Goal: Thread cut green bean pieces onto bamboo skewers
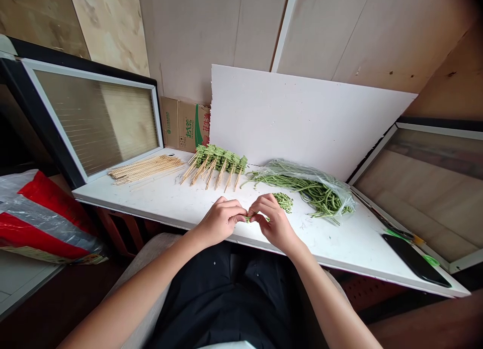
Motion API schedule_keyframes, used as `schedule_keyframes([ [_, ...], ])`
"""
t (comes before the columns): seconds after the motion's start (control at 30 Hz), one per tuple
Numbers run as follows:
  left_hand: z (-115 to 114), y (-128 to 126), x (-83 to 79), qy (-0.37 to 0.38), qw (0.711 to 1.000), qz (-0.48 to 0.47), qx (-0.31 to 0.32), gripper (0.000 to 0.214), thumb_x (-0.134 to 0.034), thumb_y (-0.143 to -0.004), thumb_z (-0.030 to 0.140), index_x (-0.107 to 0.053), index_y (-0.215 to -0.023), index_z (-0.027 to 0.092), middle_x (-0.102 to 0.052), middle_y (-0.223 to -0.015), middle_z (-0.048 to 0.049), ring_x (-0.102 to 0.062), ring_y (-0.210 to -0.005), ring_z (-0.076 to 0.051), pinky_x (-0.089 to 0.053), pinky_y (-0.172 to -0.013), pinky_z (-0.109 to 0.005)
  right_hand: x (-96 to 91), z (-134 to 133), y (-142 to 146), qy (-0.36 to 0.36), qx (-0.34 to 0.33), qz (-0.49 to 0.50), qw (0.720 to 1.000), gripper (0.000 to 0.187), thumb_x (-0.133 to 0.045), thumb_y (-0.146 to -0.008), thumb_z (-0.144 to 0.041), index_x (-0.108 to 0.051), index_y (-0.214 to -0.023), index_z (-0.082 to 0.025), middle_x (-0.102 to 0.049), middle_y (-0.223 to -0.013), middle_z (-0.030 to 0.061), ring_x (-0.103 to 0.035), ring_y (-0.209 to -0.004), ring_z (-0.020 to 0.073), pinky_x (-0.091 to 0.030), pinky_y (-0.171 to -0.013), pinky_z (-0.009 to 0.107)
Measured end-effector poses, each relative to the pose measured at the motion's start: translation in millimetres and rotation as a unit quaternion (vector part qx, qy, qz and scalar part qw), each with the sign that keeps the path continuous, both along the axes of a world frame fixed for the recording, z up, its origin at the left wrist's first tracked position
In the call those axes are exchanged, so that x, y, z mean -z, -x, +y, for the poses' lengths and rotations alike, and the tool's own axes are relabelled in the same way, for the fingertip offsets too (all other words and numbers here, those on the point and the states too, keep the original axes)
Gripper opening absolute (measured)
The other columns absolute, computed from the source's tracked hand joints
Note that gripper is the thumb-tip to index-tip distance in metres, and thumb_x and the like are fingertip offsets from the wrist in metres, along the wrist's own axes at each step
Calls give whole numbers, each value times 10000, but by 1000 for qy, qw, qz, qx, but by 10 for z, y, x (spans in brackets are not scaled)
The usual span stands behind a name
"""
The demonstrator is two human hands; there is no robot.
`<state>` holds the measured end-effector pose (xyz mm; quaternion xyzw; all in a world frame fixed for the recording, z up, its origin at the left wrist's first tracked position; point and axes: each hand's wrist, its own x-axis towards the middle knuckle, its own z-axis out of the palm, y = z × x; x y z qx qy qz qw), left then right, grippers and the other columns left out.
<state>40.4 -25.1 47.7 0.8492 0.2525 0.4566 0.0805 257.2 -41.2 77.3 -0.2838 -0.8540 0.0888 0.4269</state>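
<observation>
A white counter (320,246) stretches out beneath and beyond both grips, backed at its far edge by a tall white board (302,117), as I follow the work with bean and stick from my remote post. Past the right grip (272,221) and further to its right, a big bundle of long green beans (319,193) lies partly under clear plastic (289,166), whole and uncut as far as I can see, and I count it as the bulk of what is left. Ahead of the left grip (222,221), skewered beans (217,155) sit stacked in layers, their pale stick ends fanned toward me; that stack I judge to be the finished part, a fair share though clearly not all. Well to the left of the left grip lies a thick sheaf of bare sticks (147,169), none carrying beans that I can make out, so supplies are not used up. Just beyond the right grip, partly hidden by it, a small heap of short-cut beans (284,202) waits loose. Smallest of all, a bit of green bean (247,219) is pinched between the fingertips of both grips, near the counter's front edge; whether a stick runs through it, I cannot tell.
</observation>
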Motion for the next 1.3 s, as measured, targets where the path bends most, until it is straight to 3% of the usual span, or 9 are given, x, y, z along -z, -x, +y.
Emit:
schedule_keyframes([
  [0.33,-26,19,-33,41,998,9,41,254,-597,-963,78,-755,-805,200,-775,-812,2,-658,-721,-134,-385,-892,-372,60,61,-13,73,-51,32,996,197,-667,-1016,-336,-748,-851,-269,-724,-830,69,-597,-964,274,-509,-897,462],
  [0.5,-48,10,-52,79,995,5,62,246,-614,-938,92,-778,-798,209,-777,-789,-6,-670,-718,-141,-444,-926,-373,58,69,-18,122,-74,43,989,276,-687,-992,-461,-756,-811,-264,-717,-807,74,-605,-969,279,-509,-916,465],
  [0.63,-45,4,-66,112,990,-28,77,272,-591,-914,51,-792,-801,194,-769,-765,-26,-686,-757,-164,-503,-897,-351,36,73,-30,122,-84,81,986,367,-661,-980,-558,-728,-782,-255,-702,-786,67,-626,-933,274,-505,-922,462],
  [0.73,-12,4,-58,121,987,-73,78,226,-628,-935,84,-811,-842,179,-770,-780,-49,-690,-763,-174,-538,-813,-320,-5,136,-154,79,-22,97,992,365,-681,-956,-595,-741,-829,-258,-713,-854,74,-641,-939,278,-503,-927,467],
  [0.87,44,13,-31,154,979,-109,76,125,-712,-961,196,-830,-936,163,-779,-866,-79,-701,-767,-171,-555,-729,-286,0,352,-533,28,147,17,989,329,-716,-941,-578,-801,-898,-263,-732,-920,87,-632,-964,295,-489,-947,484],
  [0.97,66,17,-6,169,976,-115,77,131,-730,-968,243,-832,-972,161,-781,-894,-89,-713,-786,-174,-560,-716,-277,134,560,-880,104,220,-80,967,314,-721,-930,-534,-811,-893,-235,-765,-931,97,-650,-898,289,-508,-843,435],
  [1.13,73,13,23,156,980,-103,73,138,-743,-967,267,-836,-965,165,-784,-913,-95,-716,-813,-179,-554,-727,-275,459,794,-1290,258,305,-187,898,250,-725,-888,-439,-820,-842,-212,-785,-862,98,-687,-756,256,-503,-686,358],
  [1.23,74,16,25,151,981,-98,73,153,-738,-973,282,-837,-957,167,-786,-918,-99,-722,-830,-186,-557,-737,-277,550,848,-1382,316,322,-217,866,317,-675,-919,-455,-811,-805,-192,-786,-818,112,-698,-720,256,-495,-650,342],
  [1.3,74,18,23,152,981,-96,71,153,-739,-973,284,-838,-957,169,-786,-916,-98,-723,-834,-186,-559,-744,-275,563,861,-1401,350,310,-205,860,393,-576,-984,-439,-801,-788,-183,-782,-777,114,-711,-716,247,-501,-655,325],
])
